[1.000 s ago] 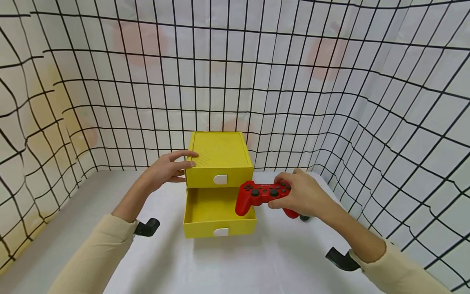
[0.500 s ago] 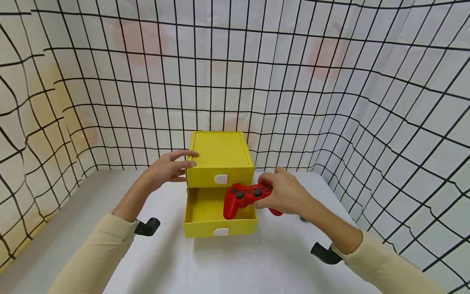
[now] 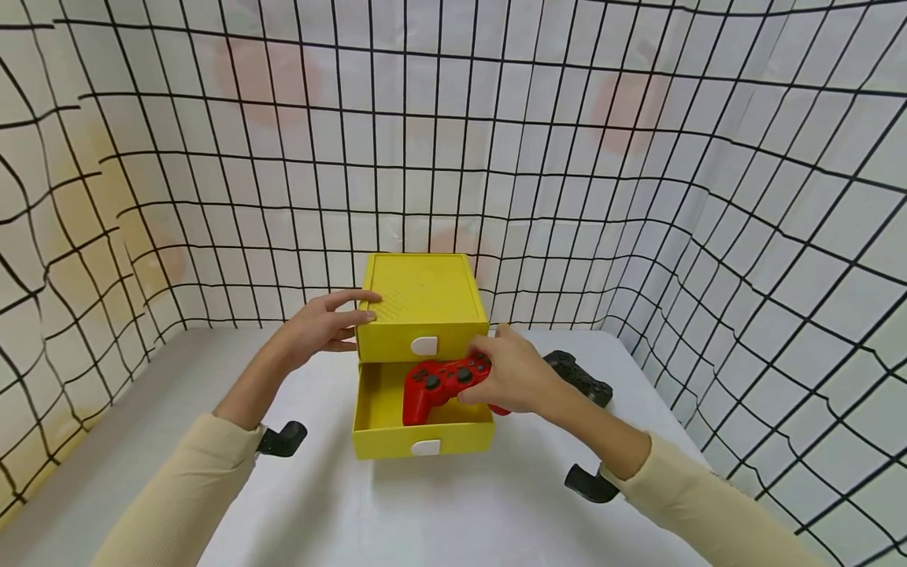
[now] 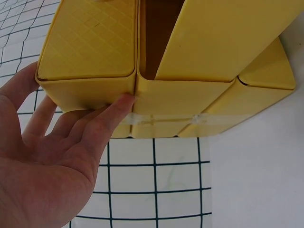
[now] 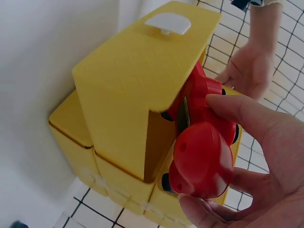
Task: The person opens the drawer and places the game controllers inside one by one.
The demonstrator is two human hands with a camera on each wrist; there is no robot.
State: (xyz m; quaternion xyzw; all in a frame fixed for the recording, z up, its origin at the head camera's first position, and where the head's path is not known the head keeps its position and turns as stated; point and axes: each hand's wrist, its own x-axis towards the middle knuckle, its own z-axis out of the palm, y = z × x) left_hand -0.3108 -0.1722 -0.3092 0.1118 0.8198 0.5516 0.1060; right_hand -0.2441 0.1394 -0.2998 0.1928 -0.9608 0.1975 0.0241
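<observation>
A red game controller [image 3: 434, 385] is pinched at its right end by my right hand [image 3: 516, 373]. It hovers tilted over the pulled-out drawer [image 3: 383, 442] of a yellow drawer box [image 3: 425, 287]. In the right wrist view the controller [image 5: 202, 156] is close to the drawer's edge [image 5: 156, 107]; whether they touch I cannot tell. My left hand [image 3: 322, 324] rests against the left side and top edge of the box, its fingers fairly straight. From the left wrist view, the same hand [image 4: 57, 156] touches the box's yellow side [image 4: 185, 102].
A black game controller [image 3: 579, 378] lies on the white table [image 3: 453, 512] to the right, partly hidden behind my right forearm. Black wire grid [image 3: 453, 142] surrounds the table at the back and both sides. A closed drawer with a white handle [image 3: 424, 346] sits above the pulled-out one.
My right hand has carried the red controller left, from the drawer's right side to over the drawer. The black controller has come into sight. My left hand stays put.
</observation>
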